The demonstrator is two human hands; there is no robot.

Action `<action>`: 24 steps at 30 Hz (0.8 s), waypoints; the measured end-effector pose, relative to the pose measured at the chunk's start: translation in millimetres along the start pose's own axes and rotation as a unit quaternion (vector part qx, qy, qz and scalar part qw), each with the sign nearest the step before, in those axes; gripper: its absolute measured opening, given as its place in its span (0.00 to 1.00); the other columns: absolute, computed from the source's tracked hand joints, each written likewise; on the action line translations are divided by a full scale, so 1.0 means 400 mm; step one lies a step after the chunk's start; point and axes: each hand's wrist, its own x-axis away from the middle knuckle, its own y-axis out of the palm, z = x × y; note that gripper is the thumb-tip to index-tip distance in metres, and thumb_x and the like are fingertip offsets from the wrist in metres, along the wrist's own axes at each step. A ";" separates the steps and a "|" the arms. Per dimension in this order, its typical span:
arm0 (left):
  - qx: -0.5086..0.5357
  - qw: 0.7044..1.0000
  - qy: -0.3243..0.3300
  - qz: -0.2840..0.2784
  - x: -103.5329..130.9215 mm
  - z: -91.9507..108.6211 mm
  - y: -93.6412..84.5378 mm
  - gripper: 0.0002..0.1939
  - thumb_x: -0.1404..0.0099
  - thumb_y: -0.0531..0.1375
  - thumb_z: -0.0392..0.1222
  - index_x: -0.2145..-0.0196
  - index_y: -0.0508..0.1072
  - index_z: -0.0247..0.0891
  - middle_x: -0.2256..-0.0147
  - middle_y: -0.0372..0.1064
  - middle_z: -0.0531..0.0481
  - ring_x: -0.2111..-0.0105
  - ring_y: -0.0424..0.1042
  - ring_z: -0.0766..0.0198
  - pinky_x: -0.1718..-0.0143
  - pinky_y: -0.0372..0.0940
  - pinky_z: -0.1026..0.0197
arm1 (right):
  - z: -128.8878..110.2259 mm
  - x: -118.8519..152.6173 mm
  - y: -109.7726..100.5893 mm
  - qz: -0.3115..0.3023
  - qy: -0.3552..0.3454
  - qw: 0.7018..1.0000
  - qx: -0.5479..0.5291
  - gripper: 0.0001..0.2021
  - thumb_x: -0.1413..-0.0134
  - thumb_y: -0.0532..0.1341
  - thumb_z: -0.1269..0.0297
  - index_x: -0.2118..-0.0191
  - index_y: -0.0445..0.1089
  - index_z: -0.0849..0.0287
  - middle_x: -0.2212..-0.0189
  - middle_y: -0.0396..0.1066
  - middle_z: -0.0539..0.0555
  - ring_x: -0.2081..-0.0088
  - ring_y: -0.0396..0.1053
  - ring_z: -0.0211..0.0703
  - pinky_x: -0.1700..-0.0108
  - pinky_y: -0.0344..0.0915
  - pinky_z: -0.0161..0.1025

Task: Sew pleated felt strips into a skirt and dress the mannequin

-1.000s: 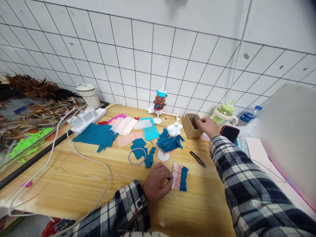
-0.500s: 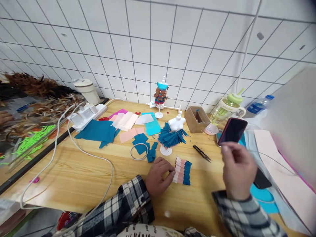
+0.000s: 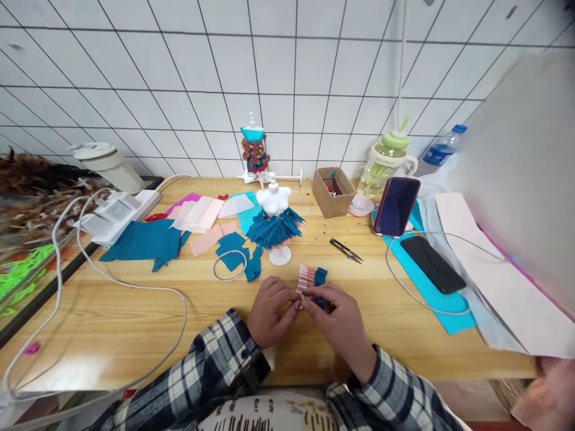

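Note:
A small pleated strip of paper [image 3: 309, 275], banded pale pink, peach and teal, lies on the table under my fingertips. My left hand [image 3: 275, 310] pinches its near left edge. My right hand [image 3: 338, 317] meets it there, thumb and forefinger closed on the same edge and covering part of the teal band. Just beyond stands a white mini dress form [image 3: 274, 200] wearing a teal pleated skirt [image 3: 276, 228]. Thread snips [image 3: 345, 251] lie to the right of it. Left of the form are teal scraps [image 3: 231, 248] and a white ring [image 3: 229, 265].
A second dressed form [image 3: 254, 149] stands by the wall. A cardboard box [image 3: 333, 193], small dish [image 3: 361, 205], green-lidded bottle [image 3: 385, 161] and propped phone [image 3: 397, 206] stand right. A black phone [image 3: 432, 263] lies nearer. A white cable [image 3: 182, 311] loops across the left side near a power strip [image 3: 130, 215].
My right hand has come down from beside the propped phone to the pleated strip, meeting my left hand there. The camera view has turned to the right.

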 end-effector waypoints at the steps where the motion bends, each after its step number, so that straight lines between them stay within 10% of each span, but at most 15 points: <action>1: -0.006 1.000 -0.003 -0.001 0.000 0.001 0.000 0.06 0.35 0.55 0.37 0.67 0.72 0.39 0.69 0.73 0.48 0.67 0.66 0.60 0.63 0.60 0.55 | 0.001 0.001 0.002 0.002 0.014 1.000 -0.008 0.09 0.50 0.66 0.59 0.62 0.79 0.52 0.68 0.74 0.52 0.72 0.65 0.40 0.69 0.63 0.38; 10: -0.023 1.000 0.018 -0.013 0.001 0.001 0.004 0.06 0.35 0.55 0.36 0.65 0.73 0.39 0.68 0.73 0.48 0.66 0.67 0.60 0.62 0.61 0.55 | 0.033 -0.001 0.011 -0.008 0.107 0.989 -0.098 0.09 0.54 0.67 0.58 0.67 0.79 0.55 0.71 0.76 0.52 0.73 0.64 0.41 0.69 0.62 0.38; 24: -0.020 0.998 -0.036 -0.039 0.000 -0.011 0.012 0.11 0.35 0.60 0.45 0.56 0.76 0.42 0.64 0.72 0.47 0.62 0.67 0.59 0.58 0.61 0.55 | 0.052 0.030 -0.059 -0.013 0.026 0.998 -0.058 0.05 0.46 0.62 0.63 0.70 0.73 0.55 0.71 0.69 0.51 0.68 0.66 0.42 0.66 0.62 0.37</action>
